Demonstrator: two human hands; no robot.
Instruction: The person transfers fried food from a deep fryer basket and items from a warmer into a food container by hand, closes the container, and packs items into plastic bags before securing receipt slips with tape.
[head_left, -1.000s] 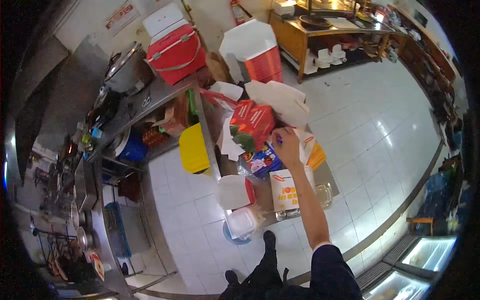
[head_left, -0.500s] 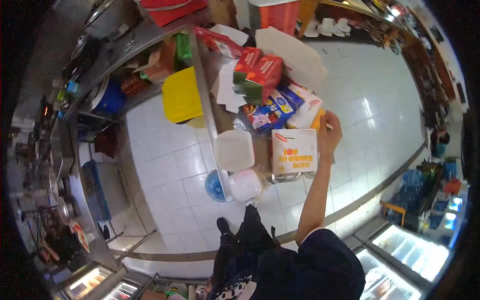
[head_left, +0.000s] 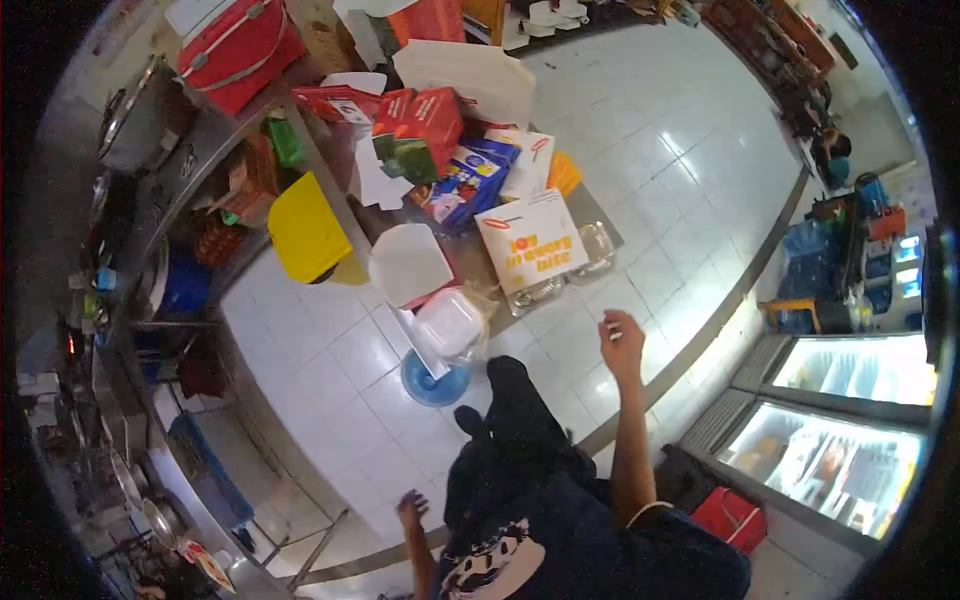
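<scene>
"Holding anything, in the head view?"

"My right hand (head_left: 622, 342) is half-curled near the clear containers (head_left: 597, 250); I can't tell if it grips the pale speck there. My left hand (head_left: 411, 508) is loosely open, near my leg (head_left: 515, 390)."

"The white box (head_left: 530, 240)?"

"On the table (head_left: 598, 208), beside the blue packet (head_left: 470, 187)."
</scene>
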